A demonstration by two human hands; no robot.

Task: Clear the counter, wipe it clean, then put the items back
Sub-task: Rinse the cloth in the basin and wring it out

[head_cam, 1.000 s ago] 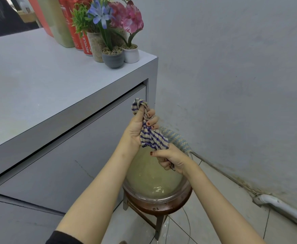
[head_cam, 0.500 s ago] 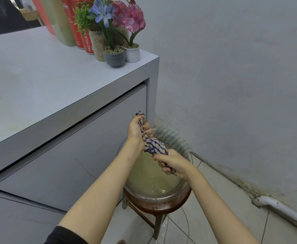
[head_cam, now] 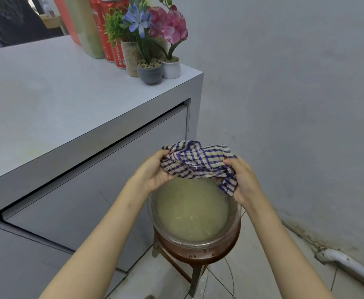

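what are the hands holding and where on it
Both hold the checked cloth over the bowl: left hand grips its left end, right hand its right end.

Far rim of bowl (head_cam: pixel 198 243) (behind cloth (head_cam: pixel 198 162))

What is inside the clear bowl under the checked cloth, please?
Cloudy yellowish water fills the bowl. Its far edge is covered by the cloth, and the murk hides the bottom.
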